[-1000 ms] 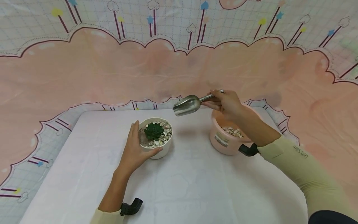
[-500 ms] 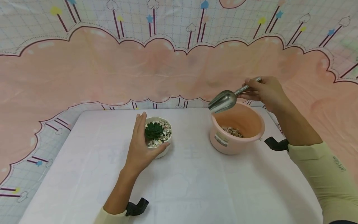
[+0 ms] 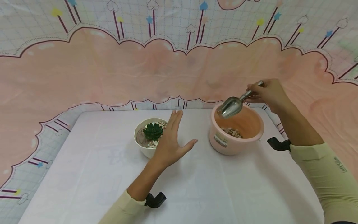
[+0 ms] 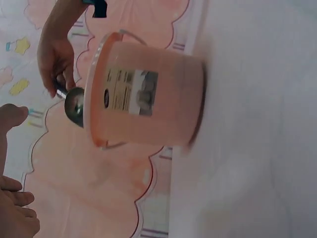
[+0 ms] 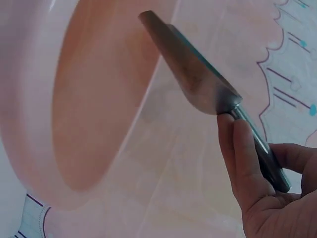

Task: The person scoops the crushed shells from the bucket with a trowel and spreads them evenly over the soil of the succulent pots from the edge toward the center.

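Observation:
My right hand [image 3: 267, 93] grips the handle of a metal scoop [image 3: 231, 107] between thumb and fingers. The scoop's bowl slants down over the left rim of a pink bucket [image 3: 230, 146], which has pebbles [image 3: 232, 132] at the bottom. In the right wrist view the scoop [image 5: 198, 74] looks bare inside. My left hand [image 3: 170, 143] is held up with fingers straight and thumb spread, holding nothing. It overlaps the right side of a white pot [image 3: 146, 151] in the head view. A green succulent [image 3: 153, 131] stands in that pot, with pebbles around part of it and bare soil at the left.
Both the pot and the bucket stand on a white-covered table [image 3: 195, 186]. Behind it hangs a pink and white patterned cloth [image 3: 139, 71]. A wire handle [image 4: 132, 37] is attached at the bucket's rim.
My right hand has carried the scoop from left of the bucket to above it, tipping the bowl lower. My left hand has left the pot's left side and moved right.

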`<act>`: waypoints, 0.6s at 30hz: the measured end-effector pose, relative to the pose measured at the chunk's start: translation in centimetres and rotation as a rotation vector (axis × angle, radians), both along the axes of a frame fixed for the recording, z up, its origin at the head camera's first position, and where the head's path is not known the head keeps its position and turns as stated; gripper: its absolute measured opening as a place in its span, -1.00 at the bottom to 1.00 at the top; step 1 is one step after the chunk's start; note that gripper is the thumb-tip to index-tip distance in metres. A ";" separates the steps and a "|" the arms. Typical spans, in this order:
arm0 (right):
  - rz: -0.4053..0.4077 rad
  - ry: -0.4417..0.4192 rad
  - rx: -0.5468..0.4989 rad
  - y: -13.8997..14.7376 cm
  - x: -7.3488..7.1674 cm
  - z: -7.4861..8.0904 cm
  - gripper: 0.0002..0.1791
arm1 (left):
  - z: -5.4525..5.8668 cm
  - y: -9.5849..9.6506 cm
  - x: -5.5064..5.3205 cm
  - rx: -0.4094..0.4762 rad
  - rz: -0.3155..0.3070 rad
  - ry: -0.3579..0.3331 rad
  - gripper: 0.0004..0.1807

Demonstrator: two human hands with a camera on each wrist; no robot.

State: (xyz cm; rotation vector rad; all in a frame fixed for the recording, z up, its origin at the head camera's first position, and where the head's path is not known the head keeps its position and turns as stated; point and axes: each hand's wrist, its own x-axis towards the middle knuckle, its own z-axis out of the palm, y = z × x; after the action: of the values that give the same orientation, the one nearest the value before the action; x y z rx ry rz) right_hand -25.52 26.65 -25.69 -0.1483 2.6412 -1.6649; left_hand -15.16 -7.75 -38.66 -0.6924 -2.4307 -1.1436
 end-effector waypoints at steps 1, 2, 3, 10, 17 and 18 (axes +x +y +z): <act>0.012 0.004 0.028 0.1 -0.2 -0.2 -0.54 | 0.0 0.5 -0.2 -0.003 -0.013 -0.010 0.12; 0.026 0.005 0.056 0.1 -0.4 -0.5 -0.54 | -0.1 1.1 -0.3 -0.009 -0.023 -0.020 0.11; 0.044 0.006 0.088 0.1 -0.6 -0.7 -0.55 | -0.1 1.6 -0.5 -0.012 -0.034 -0.033 0.11; 0.147 -0.008 0.188 -1.2 -0.9 -1.8 -0.67 | -0.5 4.8 -1.6 -0.023 -0.083 -0.217 0.14; 0.249 0.034 0.340 -2.8 -1.1 -2.5 -0.71 | -1.0 7.3 -2.5 -0.045 -0.089 -0.317 0.22; 0.259 0.036 0.354 -3.0 -1.2 -2.6 -0.72 | -1.1 7.6 -2.6 -0.043 -0.090 -0.322 0.23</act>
State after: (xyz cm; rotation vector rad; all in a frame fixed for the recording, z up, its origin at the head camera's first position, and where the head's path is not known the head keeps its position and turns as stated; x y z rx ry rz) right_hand -26.69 23.62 -28.25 -0.4899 2.7459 -1.1118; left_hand -17.80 -0.14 -39.76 -0.6814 -2.7205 -1.3312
